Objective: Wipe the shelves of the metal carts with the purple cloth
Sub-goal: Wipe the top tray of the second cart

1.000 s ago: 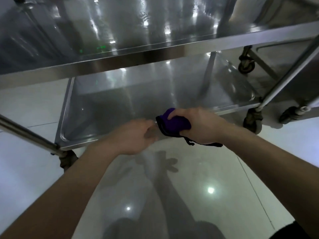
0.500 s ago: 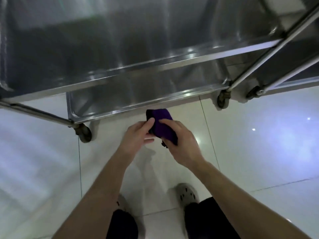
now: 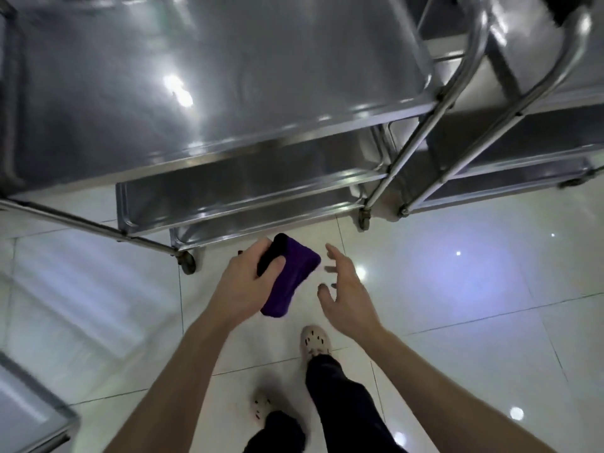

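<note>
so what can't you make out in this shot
All in the head view.
- Lower shelves: mostly hidden under the top shelf.
- Cloth: partly covered by the left hand gripping it.
- Right hand: fingertips motion-blurred.
- Second cart: cut off by the right edge.
- Metal thing, bottom left: cut by the corner; cannot tell what it is.

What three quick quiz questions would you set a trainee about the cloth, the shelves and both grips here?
1. True or false: the cloth touches no shelf.
2. Which grip holds the cloth?
3. The right grip is: A open and holding nothing, B pinching the cloth, C resting on the shelf.

Key: 1 true; 2 the left grip; 3 A.
</note>
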Available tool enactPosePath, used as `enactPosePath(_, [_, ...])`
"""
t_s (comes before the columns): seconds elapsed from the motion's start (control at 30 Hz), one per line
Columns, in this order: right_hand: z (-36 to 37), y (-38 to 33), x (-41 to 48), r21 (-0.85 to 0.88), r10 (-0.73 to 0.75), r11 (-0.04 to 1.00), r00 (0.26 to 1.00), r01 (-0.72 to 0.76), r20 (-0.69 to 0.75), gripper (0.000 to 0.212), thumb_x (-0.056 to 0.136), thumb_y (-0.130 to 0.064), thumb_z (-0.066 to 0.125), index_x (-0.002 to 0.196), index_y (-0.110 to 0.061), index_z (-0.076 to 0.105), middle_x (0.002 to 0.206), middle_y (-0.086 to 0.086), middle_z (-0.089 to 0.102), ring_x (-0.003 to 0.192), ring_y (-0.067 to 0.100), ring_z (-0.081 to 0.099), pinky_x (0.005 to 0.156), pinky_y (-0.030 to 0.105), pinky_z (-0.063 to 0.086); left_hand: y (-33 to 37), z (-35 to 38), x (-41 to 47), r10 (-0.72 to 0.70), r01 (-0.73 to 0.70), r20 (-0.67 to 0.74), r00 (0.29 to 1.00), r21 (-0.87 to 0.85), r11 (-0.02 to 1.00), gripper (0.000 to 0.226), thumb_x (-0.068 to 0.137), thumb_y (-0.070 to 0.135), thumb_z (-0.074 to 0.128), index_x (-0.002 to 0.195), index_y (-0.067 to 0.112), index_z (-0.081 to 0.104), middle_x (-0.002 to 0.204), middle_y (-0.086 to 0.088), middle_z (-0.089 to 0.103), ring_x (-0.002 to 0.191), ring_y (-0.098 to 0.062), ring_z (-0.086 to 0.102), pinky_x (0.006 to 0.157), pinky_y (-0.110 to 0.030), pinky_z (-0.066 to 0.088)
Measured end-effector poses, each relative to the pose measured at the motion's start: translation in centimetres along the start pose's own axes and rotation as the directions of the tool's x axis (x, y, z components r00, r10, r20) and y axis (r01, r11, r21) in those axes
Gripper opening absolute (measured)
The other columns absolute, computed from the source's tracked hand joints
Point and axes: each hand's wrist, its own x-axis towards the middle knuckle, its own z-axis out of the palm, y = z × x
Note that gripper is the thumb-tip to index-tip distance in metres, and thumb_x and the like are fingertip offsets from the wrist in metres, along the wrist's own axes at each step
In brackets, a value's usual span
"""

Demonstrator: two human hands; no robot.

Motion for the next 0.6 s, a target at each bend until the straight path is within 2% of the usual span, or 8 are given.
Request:
enactPosePath(0.07, [-3.0, -1.4, 0.5, -0.087, -0.037, 0.996, 0.999, 0.036, -0.010, 0.086, 0.098, -0.006, 0.065, 0.170, -0.027, 0.021, 0.169, -0.008, 0.030, 0.149, 0.012, 0.041, 0.121, 0.044, 0.044, 3.1, -0.4, -1.4, 0.074, -0.074, 0.009, 0.997, 0.067, 0.995, 0.012, 0.104, 0.044, 0.053, 0.108, 0.041, 0.063, 0.092, 0.010, 0.071, 0.084, -0.016, 0.071, 0.077, -0.054, 0.061])
enactPosePath(0.13, [-5.7, -2.6, 1.4, -0.141, -0.098, 0.985, 0.995, 0.099, 0.011, 0.098, 0.092, 0.000, 0.066, 0.172, -0.026, 0.016, 0.178, -0.006, 0.017, 0.162, 0.016, 0.021, 0.131, 0.039, 0.028, 5.8, -0.7, -2.6, 0.124, -0.125, 0.008, 0.992, 0.097, 0.987, 0.015, 0.102, 0.046, 0.052, 0.112, 0.042, 0.062, 0.095, 0.012, 0.071, 0.088, -0.014, 0.070, 0.080, -0.050, 0.062])
enactPosePath(0.2, [-8.1, -3.8, 2.2, -0.158, -0.151, 0.975, 0.987, 0.158, 0.053, 0.105, 0.090, 0.004, 0.067, 0.173, -0.028, 0.013, 0.181, -0.006, 0.011, 0.166, 0.016, 0.012, 0.132, 0.037, 0.020, 8.2, -0.6, -3.8, 0.175, -0.174, -0.010, 0.985, 0.076, 0.982, 0.019, 0.102, 0.044, 0.054, 0.117, 0.041, 0.064, 0.100, 0.012, 0.071, 0.093, -0.013, 0.070, 0.081, -0.043, 0.062])
enactPosePath(0.27, [-10.2, -5.0, 2.7, -0.143, -0.166, 0.973, 0.981, 0.179, 0.100, 0.089, 0.093, 0.001, 0.070, 0.168, -0.028, 0.032, 0.173, 0.000, 0.035, 0.160, 0.019, 0.030, 0.127, 0.040, 0.031, 10.3, -0.4, -5.1, 0.231, -0.231, -0.046, 0.972, 0.011, 0.973, 0.021, 0.103, 0.039, 0.056, 0.120, 0.035, 0.067, 0.099, 0.012, 0.072, 0.092, -0.013, 0.069, 0.079, -0.032, 0.058])
enactPosePath(0.33, [-12.5, -5.5, 2.4, -0.104, -0.157, 0.980, 0.982, 0.167, 0.104, 0.043, 0.096, -0.011, 0.076, 0.135, -0.026, 0.064, 0.128, -0.004, 0.069, 0.118, 0.012, 0.063, 0.098, 0.037, 0.048, 12.2, 0.2, -6.3, 0.256, -0.262, -0.079, 0.964, -0.079, 0.962, 0.015, 0.103, 0.036, 0.057, 0.114, 0.036, 0.068, 0.093, 0.013, 0.070, 0.087, -0.009, 0.066, 0.076, -0.025, 0.052])
enactPosePath(0.4, [-15.2, -5.4, 1.4, -0.065, -0.120, 0.990, 0.989, 0.126, 0.084, 0.014, 0.095, -0.023, 0.079, 0.105, -0.026, 0.069, 0.094, -0.011, 0.070, 0.087, 0.007, 0.064, 0.077, 0.035, 0.047, 13.5, 1.1, -7.3, 0.230, -0.252, -0.161, 0.960, -0.129, 0.959, 0.012, 0.105, 0.040, 0.057, 0.109, 0.035, 0.066, 0.089, 0.010, 0.067, 0.083, -0.011, 0.064, 0.074, -0.033, 0.051])
enactPosePath(0.5, [-19.5, -4.2, -1.6, 0.138, -0.057, 0.989, 0.997, 0.051, 0.042, 0.011, 0.093, -0.017, 0.078, 0.103, -0.020, 0.073, 0.084, -0.003, 0.073, 0.076, 0.016, 0.066, 0.075, 0.038, 0.051, 14.6, 3.2, -8.6, 0.181, -0.215, -0.354, 0.917, -0.057, 0.975, 0.012, 0.111, 0.040, 0.057, 0.104, 0.034, 0.065, 0.089, 0.009, 0.071, 0.081, -0.012, 0.068, 0.068, -0.035, 0.053])
enactPosePath(0.6, [-24.0, -3.0, -4.6, 0.311, -0.037, 0.950, 0.999, 0.034, 0.006, 0.015, 0.100, -0.008, 0.073, 0.115, -0.008, 0.073, 0.101, 0.024, 0.075, 0.088, 0.034, 0.073, 0.085, 0.055, 0.062, 15.8, 6.9, -9.3, 0.125, -0.166, -0.455, 0.882, -0.050, 0.985, 0.010, 0.110, 0.033, 0.061, 0.109, 0.026, 0.068, 0.096, 0.008, 0.075, 0.088, -0.012, 0.072, 0.070, -0.034, 0.054])
